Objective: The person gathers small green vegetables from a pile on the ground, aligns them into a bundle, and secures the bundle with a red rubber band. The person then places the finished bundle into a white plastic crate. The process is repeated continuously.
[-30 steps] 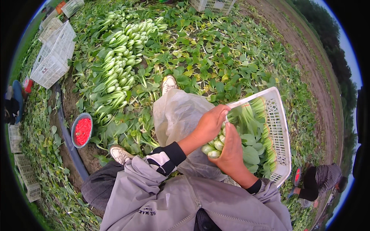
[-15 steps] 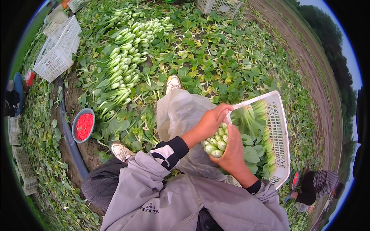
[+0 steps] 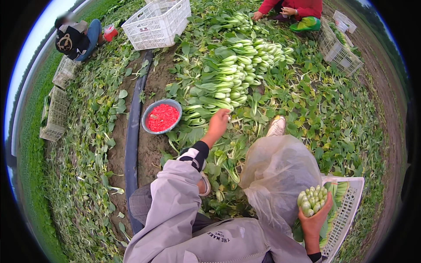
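My right hand (image 3: 315, 221) is closed round a bunch of bok choy (image 3: 312, 200), its pale stem ends facing up. That hand is over a white plastic crate (image 3: 346, 215), where more bok choy lie with their green stems lined up along the side. My left hand (image 3: 218, 125) is stretched forward to the near end of a long heap of loose bok choy (image 3: 237, 79). Its fingers are bent and partly hidden, so whether they grip anything does not show. A translucent plastic sheet (image 3: 280, 173) covers my right leg.
Left of the heap stands a grey bowl (image 3: 144, 118) of red strips, beside a dark hose (image 3: 131, 144). A white crate (image 3: 158, 26) stands beyond. A person in red (image 3: 307, 8) crouches at the heap's far end, near another crate (image 3: 337, 52). Another person (image 3: 76, 39) squats far left.
My hands have parted. The left went from the bunch out to the heap, while the right kept the bunch and moved right. The view has swung left.
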The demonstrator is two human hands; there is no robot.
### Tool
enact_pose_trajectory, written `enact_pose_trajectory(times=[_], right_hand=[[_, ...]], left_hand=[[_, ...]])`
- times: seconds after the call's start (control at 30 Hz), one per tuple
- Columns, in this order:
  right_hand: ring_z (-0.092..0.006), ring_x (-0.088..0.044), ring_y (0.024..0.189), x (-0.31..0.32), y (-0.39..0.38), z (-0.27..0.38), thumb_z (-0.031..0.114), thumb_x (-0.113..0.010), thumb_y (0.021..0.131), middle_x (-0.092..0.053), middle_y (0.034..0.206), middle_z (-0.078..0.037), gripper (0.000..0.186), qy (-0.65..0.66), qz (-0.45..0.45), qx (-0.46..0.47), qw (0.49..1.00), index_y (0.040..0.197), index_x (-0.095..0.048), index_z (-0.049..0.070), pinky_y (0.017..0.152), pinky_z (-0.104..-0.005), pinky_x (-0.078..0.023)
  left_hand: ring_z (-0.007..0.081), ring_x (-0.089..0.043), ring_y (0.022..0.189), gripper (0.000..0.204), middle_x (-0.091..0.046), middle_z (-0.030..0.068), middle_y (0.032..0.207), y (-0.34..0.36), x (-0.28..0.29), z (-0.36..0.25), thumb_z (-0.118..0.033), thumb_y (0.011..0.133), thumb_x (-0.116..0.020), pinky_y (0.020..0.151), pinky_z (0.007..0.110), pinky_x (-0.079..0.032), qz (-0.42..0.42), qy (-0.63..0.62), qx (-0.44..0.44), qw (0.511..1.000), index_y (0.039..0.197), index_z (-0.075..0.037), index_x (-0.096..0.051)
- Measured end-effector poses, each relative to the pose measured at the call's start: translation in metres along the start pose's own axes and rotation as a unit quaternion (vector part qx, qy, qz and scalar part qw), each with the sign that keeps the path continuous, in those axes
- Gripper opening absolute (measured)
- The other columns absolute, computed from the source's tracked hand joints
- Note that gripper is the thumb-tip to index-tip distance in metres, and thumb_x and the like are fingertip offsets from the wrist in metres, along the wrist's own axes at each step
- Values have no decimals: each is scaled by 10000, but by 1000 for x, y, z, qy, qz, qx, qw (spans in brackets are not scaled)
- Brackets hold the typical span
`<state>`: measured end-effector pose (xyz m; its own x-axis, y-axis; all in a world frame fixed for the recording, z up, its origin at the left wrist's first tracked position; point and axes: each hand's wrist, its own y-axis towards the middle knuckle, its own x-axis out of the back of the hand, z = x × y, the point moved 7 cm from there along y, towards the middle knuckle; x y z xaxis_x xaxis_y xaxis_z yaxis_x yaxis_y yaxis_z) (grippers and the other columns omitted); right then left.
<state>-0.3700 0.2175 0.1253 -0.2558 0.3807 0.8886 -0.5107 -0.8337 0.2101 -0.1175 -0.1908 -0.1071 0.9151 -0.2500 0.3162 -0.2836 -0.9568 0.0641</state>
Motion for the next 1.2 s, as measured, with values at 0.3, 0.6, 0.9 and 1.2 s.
enact_pose_trajectory(times=[0.3,0.6,0.9,1.2], right_hand=[[-323,-263,1352,-1,9,-16,4,-687,581,-259,1447,-185,1027,1,21,-87,996,1454,-147,-1,1131,-397,-176],[-326,-419,1289,-19,63,57,179,-669,827,-573,1270,-110,405,-208,204,26,956,1184,-572,13,1104,-424,-257],[-355,-369,1302,-4,26,14,149,-700,735,-331,1449,-163,906,66,27,-126,990,1454,-155,56,1126,-417,-216],[-363,-311,1299,1,4,-12,56,-749,555,-296,1388,-207,1048,12,-4,-67,998,1426,-172,-18,1101,-428,-231]], left_hand=[[287,-659,761,215,-660,169,766,-22,243,192,-72,772,-577,701,402,-505,-55,386,168,905,972,-51,-651],[351,-646,761,183,-658,181,775,-24,214,214,-194,705,-713,683,432,-509,-60,406,232,882,822,-59,-676],[169,-612,640,145,-659,58,708,-23,245,221,-147,801,-690,604,305,-468,-136,131,268,945,809,-3,-680],[129,-607,712,105,-631,41,856,14,116,63,-65,837,-596,654,244,-507,-12,-204,237,950,930,-69,-547]])
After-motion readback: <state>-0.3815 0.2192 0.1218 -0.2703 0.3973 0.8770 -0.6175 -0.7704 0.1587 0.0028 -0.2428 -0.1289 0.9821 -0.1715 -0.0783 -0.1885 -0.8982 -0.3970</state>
